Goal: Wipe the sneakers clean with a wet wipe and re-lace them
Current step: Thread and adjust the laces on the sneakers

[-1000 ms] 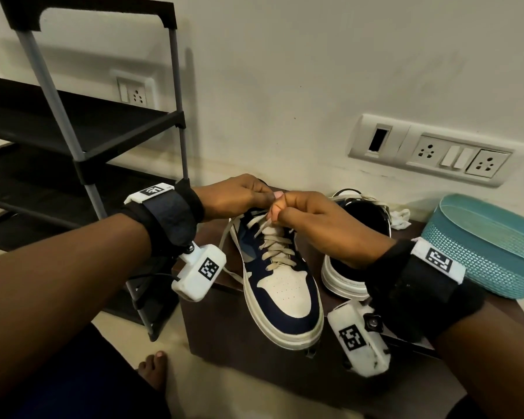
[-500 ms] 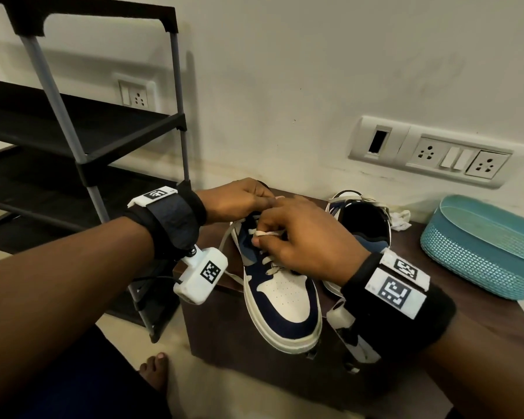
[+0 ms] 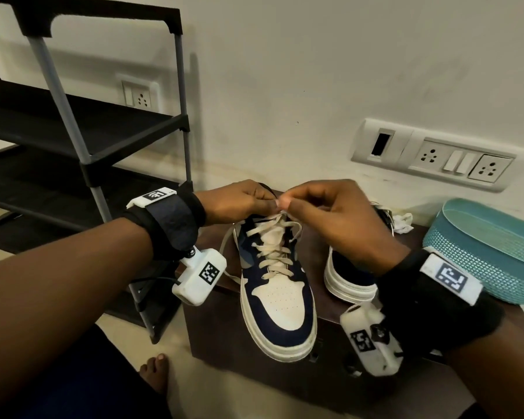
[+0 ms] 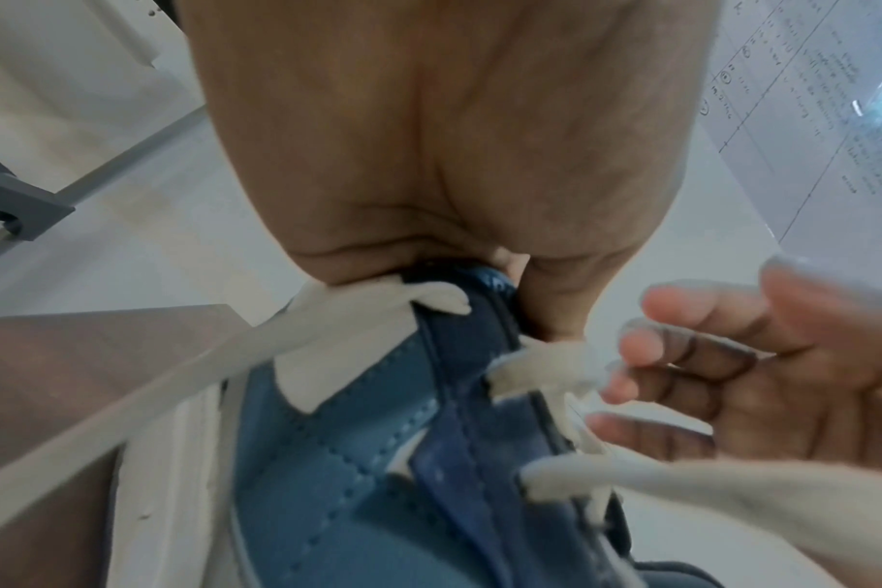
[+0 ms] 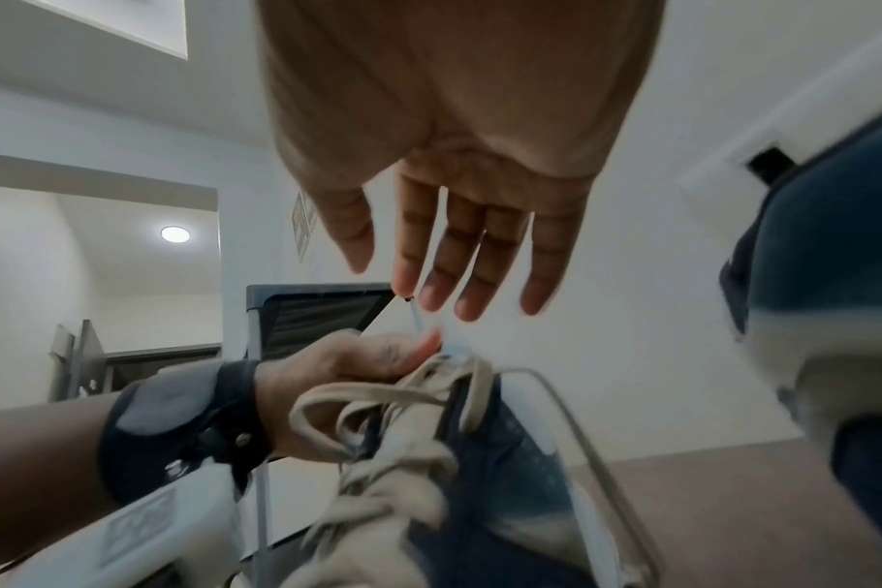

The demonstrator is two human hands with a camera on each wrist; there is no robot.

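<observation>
A: Two tiers of a black shelf rack with grey poles (image 3: pixel 82 137) stand at the left, beside the dark brown wooden surface (image 3: pixel 254 385). What sits on that surface?

B: At its right edge, a teal perforated plastic basket (image 3: pixel 484 252). Near the middle lies a navy-and-cream high-top sneaker (image 3: pixel 280 300), toe toward the person and reaching the front edge. The second sneaker of the same colours (image 3: pixel 350 282) stands just beside it on the right, largely hidden behind the right wrist.

A: And the hands?

B: The left hand (image 3: pixel 239 204) grips the collar of the near sneaker, fingers curled over its top edge; the left wrist view shows the palm pressed against the navy collar. The right hand (image 3: pixel 330 219) meets it there, thumb and forefinger pinching the cream flat shoelace (image 3: pixel 273 249) at the topmost eyelets, the other fingers loosely extended.

A: How far is it laced?

B: Criss-crossed up the tongue, with a loose end trailing off the left side. A crumpled white wipe (image 3: pixel 403 222) lies behind the second sneaker, near the wall.
</observation>
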